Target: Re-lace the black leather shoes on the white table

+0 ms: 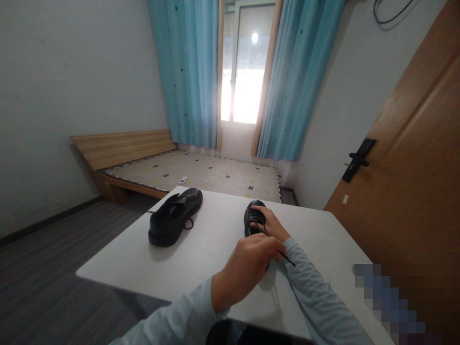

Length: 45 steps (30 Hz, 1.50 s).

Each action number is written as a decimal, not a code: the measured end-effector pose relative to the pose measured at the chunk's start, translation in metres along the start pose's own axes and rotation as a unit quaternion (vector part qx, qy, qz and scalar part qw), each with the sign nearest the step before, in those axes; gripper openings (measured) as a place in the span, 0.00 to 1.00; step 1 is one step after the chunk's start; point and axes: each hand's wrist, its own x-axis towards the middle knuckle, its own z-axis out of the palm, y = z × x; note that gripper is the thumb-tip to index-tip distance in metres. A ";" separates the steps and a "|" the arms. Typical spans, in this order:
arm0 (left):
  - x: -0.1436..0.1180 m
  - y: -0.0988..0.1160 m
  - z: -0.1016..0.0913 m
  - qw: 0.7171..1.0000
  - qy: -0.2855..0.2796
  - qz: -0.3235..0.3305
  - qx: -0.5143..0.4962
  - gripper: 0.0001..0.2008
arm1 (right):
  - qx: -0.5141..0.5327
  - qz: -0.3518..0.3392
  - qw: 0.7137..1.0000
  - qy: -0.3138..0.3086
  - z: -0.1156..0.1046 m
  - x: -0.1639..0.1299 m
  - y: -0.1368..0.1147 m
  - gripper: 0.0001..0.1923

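Note:
A black lace-up shoe (249, 210) sits on the white table (219, 211), its toe pointing away from me. My right hand (273, 224) holds this shoe from the right, with fingers over the front and across the laced part. Nearer to me, my left hand (247, 263) is closed in a pinch on a dark shoelace (288, 259), whose free end sticks out to the right. The left hand and wrist hide most of the shoe's heel. A second black shoe (170, 223) stands to the left, a loop of its lace hanging at its right side.
Beyond the table is a wooden bed (134, 143) with a patterned mattress (215, 172), on which a small white object (183, 180) lies. Blue curtains (190, 72) frame a bright window (247, 72). A brown door (406, 158) with a black handle (359, 159) stands at right.

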 end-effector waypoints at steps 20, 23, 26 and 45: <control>0.088 -0.071 -0.035 0.940 0.247 -0.118 -0.203 0.11 | 0.121 0.040 0.992 -0.027 -0.024 -0.001 -0.017 0.26; 0.091 -0.084 -0.029 0.911 0.286 -0.138 -0.262 0.12 | 0.144 0.020 0.989 -0.005 -0.031 0.000 -0.020 0.19; 0.093 -0.097 -0.023 0.889 0.299 -0.134 -0.321 0.11 | 0.153 0.005 0.988 0.017 -0.034 0.001 -0.021 0.12; 0.073 -0.140 0.012 0.905 0.245 -0.222 -0.269 0.10 | 0.101 0.049 0.992 0.066 -0.024 0.002 -0.029 0.10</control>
